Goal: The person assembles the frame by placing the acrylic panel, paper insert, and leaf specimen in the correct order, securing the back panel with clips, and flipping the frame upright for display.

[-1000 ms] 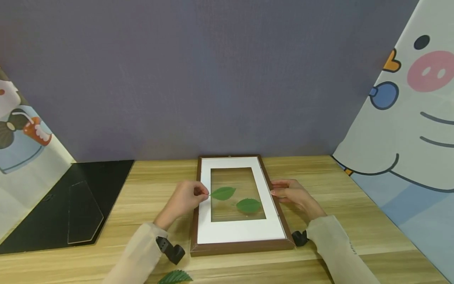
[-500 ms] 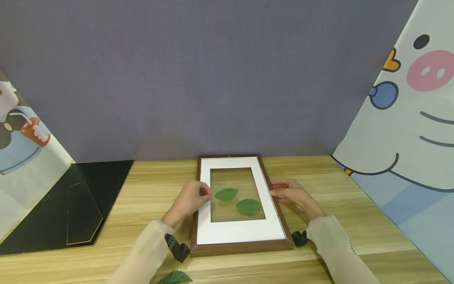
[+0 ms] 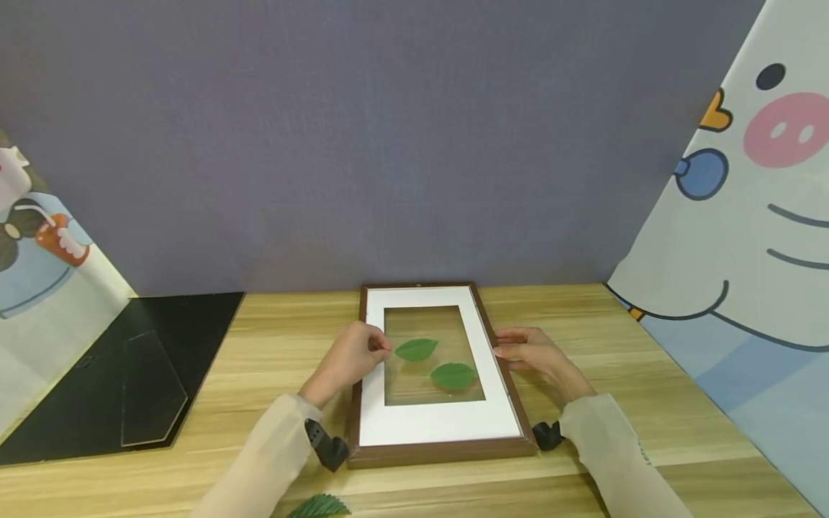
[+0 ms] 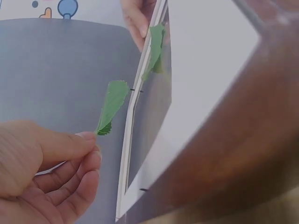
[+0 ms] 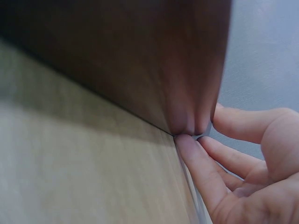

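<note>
In the head view my left hand point(image 3: 352, 356) pinches the stem end of a green leaf point(image 3: 417, 350) between thumb and forefinger. That leaf, its blade pointing right, is over the window of a brown picture frame point(image 3: 447, 452) with a white mat point(image 3: 440, 424). A second green leaf point(image 3: 452, 375) lies inside the window, lower and to the right. The left wrist view shows the pinched leaf point(image 4: 112, 105) standing off the frame's face. My right hand point(image 3: 534, 356) touches the frame's right side with extended fingertips, its thumb point(image 5: 243, 123) near the upper edge.
A black backing board point(image 3: 97, 388) with a folded stand flap lies on the wooden table point(image 3: 648, 432) at the left. Near the front edge is a third, darker serrated leaf point(image 3: 319, 506). A grey wall point(image 3: 414, 144) rises just behind the frame.
My left hand has shifted right, carrying the pinched leaf from the window's left edge further over the opening. The right hand, the frame and the second leaf have stayed put.
</note>
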A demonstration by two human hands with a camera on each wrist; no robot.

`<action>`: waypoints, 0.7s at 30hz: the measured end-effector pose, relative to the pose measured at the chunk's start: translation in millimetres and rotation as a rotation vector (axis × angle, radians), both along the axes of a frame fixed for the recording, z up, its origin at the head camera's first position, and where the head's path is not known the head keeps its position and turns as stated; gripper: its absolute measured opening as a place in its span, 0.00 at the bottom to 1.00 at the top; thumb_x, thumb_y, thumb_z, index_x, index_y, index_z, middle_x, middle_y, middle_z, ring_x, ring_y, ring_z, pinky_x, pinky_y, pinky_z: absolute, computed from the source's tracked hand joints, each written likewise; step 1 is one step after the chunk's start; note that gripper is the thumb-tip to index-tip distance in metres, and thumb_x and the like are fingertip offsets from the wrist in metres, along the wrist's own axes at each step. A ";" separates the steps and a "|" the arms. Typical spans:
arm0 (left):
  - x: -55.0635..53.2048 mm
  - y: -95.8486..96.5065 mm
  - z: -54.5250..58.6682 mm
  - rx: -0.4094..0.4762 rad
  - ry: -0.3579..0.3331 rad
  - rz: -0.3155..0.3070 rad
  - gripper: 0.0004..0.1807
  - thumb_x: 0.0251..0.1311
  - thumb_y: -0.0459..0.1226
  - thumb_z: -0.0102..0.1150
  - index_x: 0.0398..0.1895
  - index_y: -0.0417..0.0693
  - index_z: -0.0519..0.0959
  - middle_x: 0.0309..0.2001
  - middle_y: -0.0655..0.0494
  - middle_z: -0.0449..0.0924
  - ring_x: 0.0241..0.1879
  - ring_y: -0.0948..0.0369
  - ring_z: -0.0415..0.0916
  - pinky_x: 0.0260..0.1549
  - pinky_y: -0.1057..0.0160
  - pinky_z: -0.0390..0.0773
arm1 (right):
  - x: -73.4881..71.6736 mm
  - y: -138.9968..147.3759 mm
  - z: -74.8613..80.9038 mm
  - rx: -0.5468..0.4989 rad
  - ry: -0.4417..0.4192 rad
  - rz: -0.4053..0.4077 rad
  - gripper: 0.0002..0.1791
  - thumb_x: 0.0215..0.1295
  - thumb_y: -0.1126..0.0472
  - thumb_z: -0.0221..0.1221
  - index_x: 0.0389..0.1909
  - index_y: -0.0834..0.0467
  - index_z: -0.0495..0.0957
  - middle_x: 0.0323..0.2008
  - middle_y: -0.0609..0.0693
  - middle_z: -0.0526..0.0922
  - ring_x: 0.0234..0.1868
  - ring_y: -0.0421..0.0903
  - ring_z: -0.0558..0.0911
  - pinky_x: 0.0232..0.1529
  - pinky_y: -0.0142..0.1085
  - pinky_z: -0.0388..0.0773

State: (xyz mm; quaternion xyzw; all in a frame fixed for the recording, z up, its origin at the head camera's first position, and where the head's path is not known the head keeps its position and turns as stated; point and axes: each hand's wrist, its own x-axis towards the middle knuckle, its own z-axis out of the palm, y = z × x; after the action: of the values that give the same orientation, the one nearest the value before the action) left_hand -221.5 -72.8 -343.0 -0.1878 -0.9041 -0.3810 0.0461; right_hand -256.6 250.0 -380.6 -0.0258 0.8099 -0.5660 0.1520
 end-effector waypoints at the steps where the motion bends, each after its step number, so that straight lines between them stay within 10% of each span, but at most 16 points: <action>1: -0.3 1.1 1.2 -0.007 0.009 -0.004 0.04 0.52 0.25 0.64 0.23 0.40 0.82 0.24 0.53 0.82 0.25 0.65 0.75 0.25 0.69 0.76 | 0.0 0.0 0.0 -0.003 0.000 -0.004 0.31 0.63 0.65 0.60 0.65 0.71 0.62 0.62 0.70 0.67 0.50 0.46 0.80 0.53 0.43 0.79; 21: -6.9 19.0 0.8 -0.105 -0.003 -0.008 0.04 0.49 0.24 0.65 0.23 0.39 0.83 0.25 0.51 0.83 0.24 0.63 0.77 0.25 0.69 0.78 | -1.3 2.2 -1.5 -0.025 -0.004 0.005 0.30 0.63 0.67 0.59 0.64 0.72 0.62 0.61 0.70 0.68 0.48 0.44 0.80 0.53 0.42 0.79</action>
State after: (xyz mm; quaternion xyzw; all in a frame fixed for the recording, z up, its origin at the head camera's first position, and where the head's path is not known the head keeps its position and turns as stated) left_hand -228.5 -53.8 -342.1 -0.1928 -0.9222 -0.3335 0.0334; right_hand -257.9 252.2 -382.1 -0.0285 0.8022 -0.5760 0.1544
